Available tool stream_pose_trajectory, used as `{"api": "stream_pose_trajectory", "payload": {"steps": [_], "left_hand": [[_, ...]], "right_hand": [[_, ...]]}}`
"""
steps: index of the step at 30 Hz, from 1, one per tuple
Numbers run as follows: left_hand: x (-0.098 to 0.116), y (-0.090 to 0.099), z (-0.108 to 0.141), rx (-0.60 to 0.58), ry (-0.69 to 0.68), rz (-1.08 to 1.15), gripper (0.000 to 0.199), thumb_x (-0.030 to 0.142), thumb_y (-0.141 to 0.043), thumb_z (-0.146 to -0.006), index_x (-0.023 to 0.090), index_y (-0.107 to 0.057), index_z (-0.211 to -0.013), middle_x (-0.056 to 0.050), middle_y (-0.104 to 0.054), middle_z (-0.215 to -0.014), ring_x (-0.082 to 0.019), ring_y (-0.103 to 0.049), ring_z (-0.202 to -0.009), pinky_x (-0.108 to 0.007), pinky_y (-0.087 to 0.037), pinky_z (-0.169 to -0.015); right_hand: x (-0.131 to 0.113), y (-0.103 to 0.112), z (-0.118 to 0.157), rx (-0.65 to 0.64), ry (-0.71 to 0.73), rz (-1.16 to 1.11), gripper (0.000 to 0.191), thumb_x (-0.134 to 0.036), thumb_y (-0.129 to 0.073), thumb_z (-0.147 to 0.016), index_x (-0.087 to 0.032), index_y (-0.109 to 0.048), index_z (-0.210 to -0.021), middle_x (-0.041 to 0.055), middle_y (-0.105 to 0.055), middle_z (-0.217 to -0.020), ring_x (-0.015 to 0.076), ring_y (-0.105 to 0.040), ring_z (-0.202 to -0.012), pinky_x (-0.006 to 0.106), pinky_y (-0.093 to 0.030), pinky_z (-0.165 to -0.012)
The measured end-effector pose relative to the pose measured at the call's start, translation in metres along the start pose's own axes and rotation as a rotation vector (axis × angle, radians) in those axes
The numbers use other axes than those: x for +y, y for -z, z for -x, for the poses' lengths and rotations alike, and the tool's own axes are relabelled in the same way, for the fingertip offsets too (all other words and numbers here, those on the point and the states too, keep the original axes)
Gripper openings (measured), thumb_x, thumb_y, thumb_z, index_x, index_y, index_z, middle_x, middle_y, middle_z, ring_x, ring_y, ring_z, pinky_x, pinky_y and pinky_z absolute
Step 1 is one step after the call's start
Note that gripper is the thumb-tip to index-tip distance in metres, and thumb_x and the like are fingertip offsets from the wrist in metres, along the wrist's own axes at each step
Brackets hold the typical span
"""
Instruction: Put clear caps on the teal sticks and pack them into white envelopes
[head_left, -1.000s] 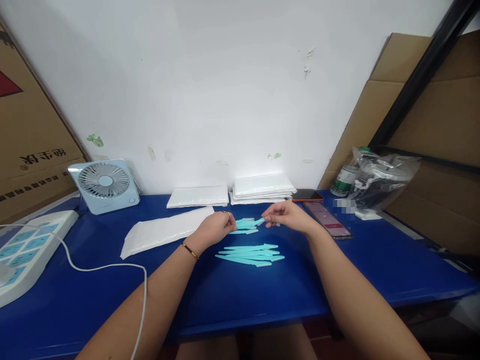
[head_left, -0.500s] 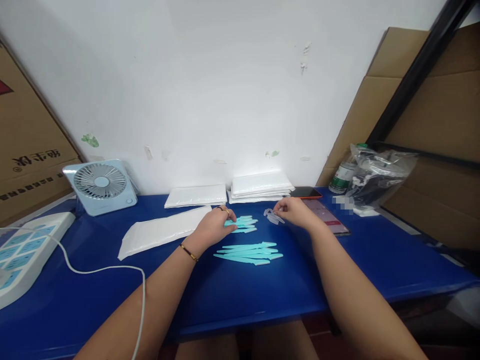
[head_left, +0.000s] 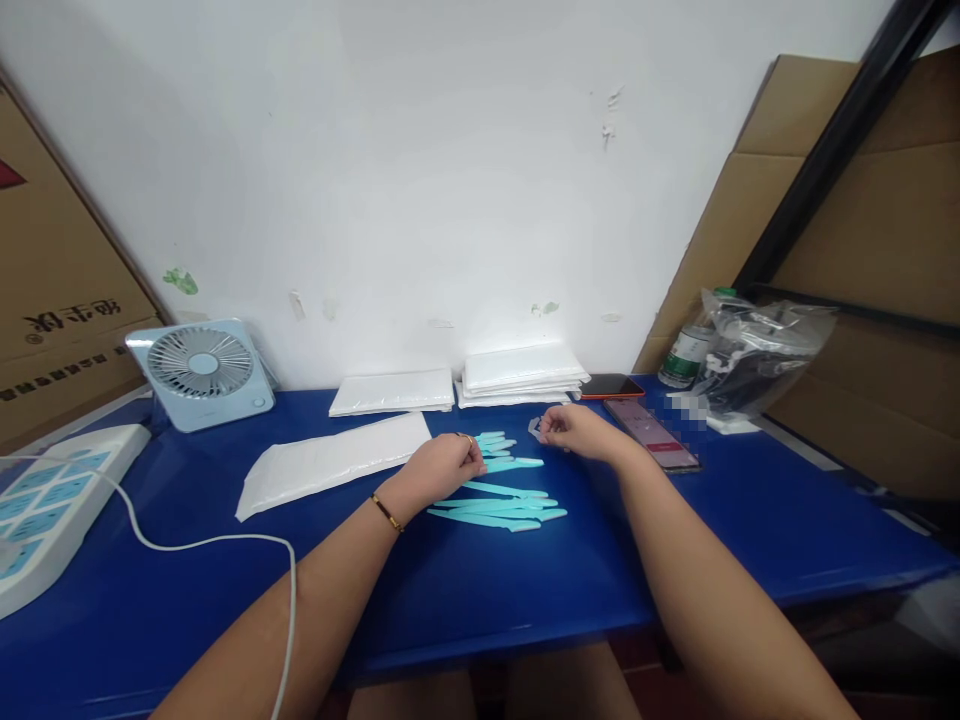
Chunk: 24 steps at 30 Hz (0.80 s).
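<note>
My left hand point(head_left: 448, 468) is closed, its fingertips pinching one turquoise eyebrow razor point(head_left: 517, 464) that points to the right. Just behind it lies a small group of matching razors point(head_left: 495, 440), partly covered by that hand. Nearer to me, several more razors point(head_left: 495, 507) lie in a loose fan on the table. The fingers of my right hand point(head_left: 574, 430) are pinched together over the small clear plastic blade covers point(head_left: 535, 428). Those covers are partly hidden by the fingers, and one seems to be in the pinch.
A white padded mailer point(head_left: 334, 465) lies at left, with stacks of white mailers point(head_left: 390, 390) against the wall. A phone point(head_left: 652, 435) rests at right. A blue fan point(head_left: 202, 370), a power strip point(head_left: 67, 500) with a cable, and a bottle point(head_left: 684, 355) stand around.
My left hand has moved slightly right and towards me, now with a razor in its fingers. My right hand has shifted a little left and down over the clear covers.
</note>
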<state>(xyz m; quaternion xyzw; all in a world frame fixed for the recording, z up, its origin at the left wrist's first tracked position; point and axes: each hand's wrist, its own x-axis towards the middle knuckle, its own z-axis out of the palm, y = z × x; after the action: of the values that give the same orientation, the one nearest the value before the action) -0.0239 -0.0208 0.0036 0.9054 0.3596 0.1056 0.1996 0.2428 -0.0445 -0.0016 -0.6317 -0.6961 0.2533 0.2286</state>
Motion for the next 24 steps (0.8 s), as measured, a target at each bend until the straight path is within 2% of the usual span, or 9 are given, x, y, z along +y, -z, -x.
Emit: {"api": "stream_pose_trajectory", "payload": {"steps": [3, 6, 12, 18, 21, 24], "left_hand": [[-0.007, 0.006, 0.000, 0.097, 0.055, -0.020, 0.020, 0.035, -0.050, -0.081, 0.019, -0.058, -0.071, -0.001, -0.065, -0.078, -0.015, -0.056, -0.068, -0.025, -0.034, -0.056], [-0.011, 0.009, -0.001, 0.118, 0.093, -0.034, 0.018, 0.034, -0.051, -0.081, 0.020, -0.058, -0.073, -0.001, -0.064, -0.076, -0.016, -0.056, -0.068, -0.025, -0.034, -0.055], [-0.011, 0.008, -0.002, 0.130, 0.078, -0.049, 0.018, 0.034, -0.052, -0.081, 0.020, -0.058, -0.073, -0.001, -0.064, -0.076, -0.016, -0.056, -0.069, -0.025, -0.035, -0.056], [-0.008, 0.009, -0.003, 0.166, -0.028, -0.165, 0.018, 0.031, -0.051, -0.082, 0.019, -0.060, -0.073, -0.002, -0.064, -0.080, -0.016, -0.057, -0.070, -0.026, -0.036, -0.060], [-0.007, 0.010, -0.003, 0.188, 0.004, -0.222, 0.017, 0.031, -0.052, -0.082, 0.019, -0.062, -0.078, -0.003, -0.065, -0.082, -0.017, -0.058, -0.073, -0.027, -0.038, -0.064], [-0.003, 0.011, -0.001, 0.233, 0.004, -0.204, 0.019, 0.035, -0.055, -0.080, 0.021, -0.063, -0.089, -0.003, -0.065, -0.090, -0.018, -0.058, -0.082, -0.027, -0.040, -0.070]], "right_hand": [[-0.007, 0.006, 0.007, -0.095, 0.048, -0.247, 0.025, -0.038, -0.067, -0.069, -0.015, -0.061, -0.077, 0.0023, -0.063, -0.069, 0.0108, -0.054, -0.055, 0.023, -0.045, -0.053], [-0.013, 0.008, 0.010, -0.155, 0.080, -0.353, 0.032, -0.042, -0.070, -0.065, -0.014, -0.061, -0.077, 0.0033, -0.063, -0.073, 0.0108, -0.055, -0.058, 0.024, -0.047, -0.058], [-0.020, 0.003, 0.008, -0.193, 0.115, -0.392, 0.029, -0.038, -0.071, -0.065, -0.013, -0.062, -0.078, 0.0005, -0.061, -0.066, 0.0094, -0.055, -0.054, 0.023, -0.044, -0.055], [-0.029, -0.018, 0.002, -0.190, 0.166, -0.361, 0.025, -0.035, -0.068, -0.067, -0.014, -0.063, -0.079, 0.0009, -0.062, -0.066, 0.0106, -0.057, -0.055, 0.023, -0.045, -0.055], [-0.027, -0.020, -0.002, -0.114, 0.181, -0.286, 0.023, -0.034, -0.065, -0.069, -0.015, -0.065, -0.082, 0.0011, -0.063, -0.065, 0.0121, -0.058, -0.056, 0.023, -0.044, -0.055], [-0.016, -0.004, 0.000, 0.137, 0.123, -0.119, 0.021, -0.033, -0.060, -0.072, -0.016, -0.066, -0.082, 0.0019, -0.064, -0.065, 0.0137, -0.058, -0.060, 0.023, -0.043, -0.056]]}}
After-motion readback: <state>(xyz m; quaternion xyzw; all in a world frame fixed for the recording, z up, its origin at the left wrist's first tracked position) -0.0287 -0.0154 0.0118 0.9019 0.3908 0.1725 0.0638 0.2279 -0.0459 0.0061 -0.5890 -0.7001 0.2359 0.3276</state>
